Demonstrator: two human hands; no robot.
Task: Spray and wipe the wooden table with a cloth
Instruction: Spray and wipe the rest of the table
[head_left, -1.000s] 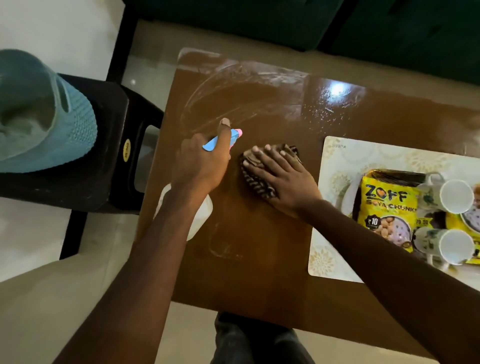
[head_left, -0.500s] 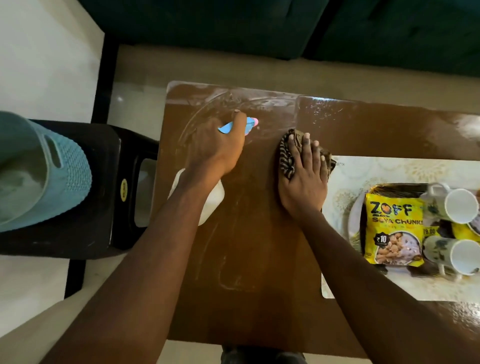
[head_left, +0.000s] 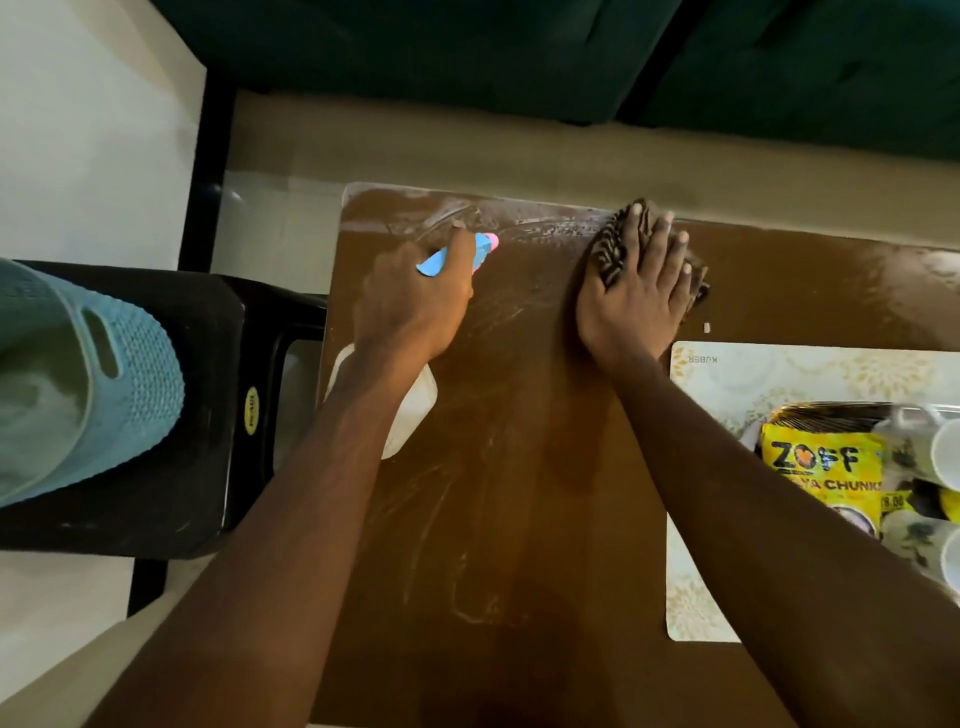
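Note:
The brown wooden table (head_left: 519, 467) shows white wet streaks near its far edge and down its left half. My left hand (head_left: 410, 301) grips a white spray bottle (head_left: 410, 410) with a blue trigger and pink nozzle, held over the table's far left part, with my index finger on the trigger. My right hand (head_left: 634, 291) presses flat, fingers straight, on a dark striped cloth (head_left: 610, 249) at the table's far edge. Most of the cloth lies hidden under my palm.
A pale patterned placemat (head_left: 727, 374) lies on the table's right side, holding a yellow snack packet (head_left: 826, 467) and white mugs (head_left: 935, 457). A black plastic stool (head_left: 218, 415) with a teal basket (head_left: 88, 384) stands left of the table. A dark green sofa (head_left: 519, 52) runs beyond it.
My right hand has slid the cloth away from me, from the table's middle to its far edge. My left hand with the bottle has stayed over the far left part.

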